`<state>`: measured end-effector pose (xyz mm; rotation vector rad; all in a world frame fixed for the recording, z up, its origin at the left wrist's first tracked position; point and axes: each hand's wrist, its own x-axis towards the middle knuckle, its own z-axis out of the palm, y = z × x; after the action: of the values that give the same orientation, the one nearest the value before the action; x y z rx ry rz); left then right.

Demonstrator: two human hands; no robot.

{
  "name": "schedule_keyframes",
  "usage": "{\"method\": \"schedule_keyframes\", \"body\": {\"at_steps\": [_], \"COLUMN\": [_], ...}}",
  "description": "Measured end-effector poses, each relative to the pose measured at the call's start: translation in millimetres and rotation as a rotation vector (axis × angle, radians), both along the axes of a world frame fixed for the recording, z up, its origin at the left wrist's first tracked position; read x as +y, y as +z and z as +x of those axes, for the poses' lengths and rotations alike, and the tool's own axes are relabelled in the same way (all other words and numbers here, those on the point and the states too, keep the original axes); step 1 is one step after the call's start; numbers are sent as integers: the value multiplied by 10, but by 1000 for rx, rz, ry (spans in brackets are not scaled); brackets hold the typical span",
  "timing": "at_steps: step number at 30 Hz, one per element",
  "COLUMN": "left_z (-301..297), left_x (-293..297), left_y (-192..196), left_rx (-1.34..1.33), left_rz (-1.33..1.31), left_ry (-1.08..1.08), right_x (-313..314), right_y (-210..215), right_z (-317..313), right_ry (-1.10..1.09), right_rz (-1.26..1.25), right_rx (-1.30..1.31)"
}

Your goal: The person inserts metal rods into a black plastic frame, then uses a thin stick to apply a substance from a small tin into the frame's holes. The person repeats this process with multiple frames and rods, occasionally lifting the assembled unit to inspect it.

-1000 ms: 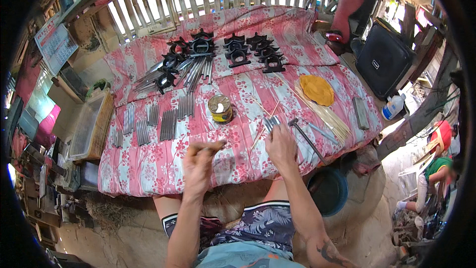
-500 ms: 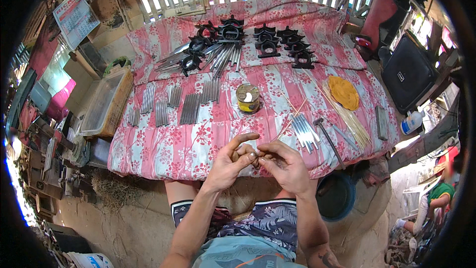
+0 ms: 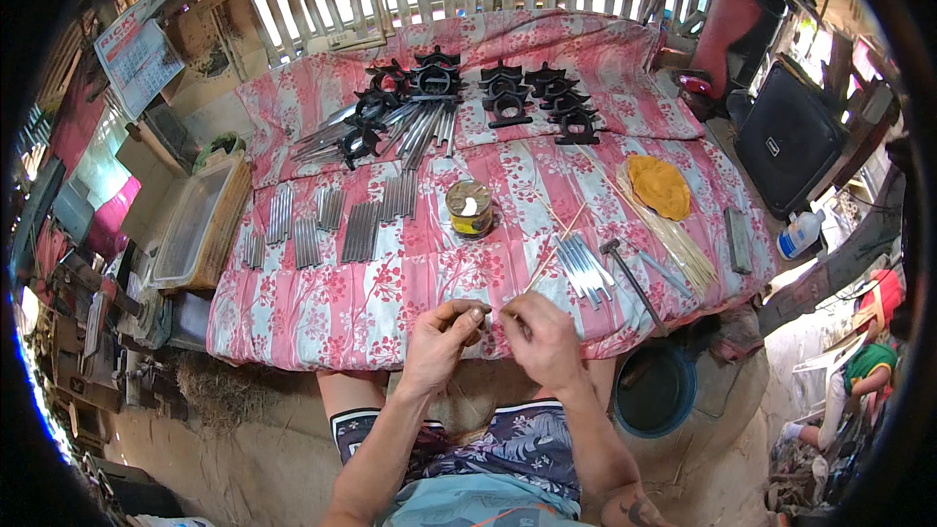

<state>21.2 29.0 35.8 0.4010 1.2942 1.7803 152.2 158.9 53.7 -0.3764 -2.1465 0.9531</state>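
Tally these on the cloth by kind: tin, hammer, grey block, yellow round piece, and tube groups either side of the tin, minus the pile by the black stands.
Tin: 1
Hammer: 1
Grey block: 1
Yellow round piece: 1
Tube groups left of the tin: 6
Tube group right of the tin: 1
Total: 11

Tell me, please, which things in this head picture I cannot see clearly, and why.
In the head view:
- What the left hand pinches, if anything: too small, mostly covered by the hand itself.
- Whether the right hand holds something: hidden by its own curled shape.
- The far ends of some metal tubes: hidden by black frames.
- The bucket's contents: hidden in shadow.
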Motion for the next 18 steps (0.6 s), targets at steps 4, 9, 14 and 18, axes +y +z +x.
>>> {"method": "schedule_keyframes", "body": {"at_steps": [4,9,14,18], "left_z": [46,59,43,37], "left_x": [50,13,27,37], "left_y": [27,128,75,39], "left_rx": [787,1089,936,694], "left_rz": [28,-65,0,7], "left_ry": [-20,-72,-66,-106], "right_x": [-69,-27,12,34], "right_y": [-23,-64,-169,-148], "right_z": [71,175,148,181], "right_ry": [31,47,156,174], "right_rz": [-111,-407,-694,-563], "right_rx": [-19,-150,25,-55]}}
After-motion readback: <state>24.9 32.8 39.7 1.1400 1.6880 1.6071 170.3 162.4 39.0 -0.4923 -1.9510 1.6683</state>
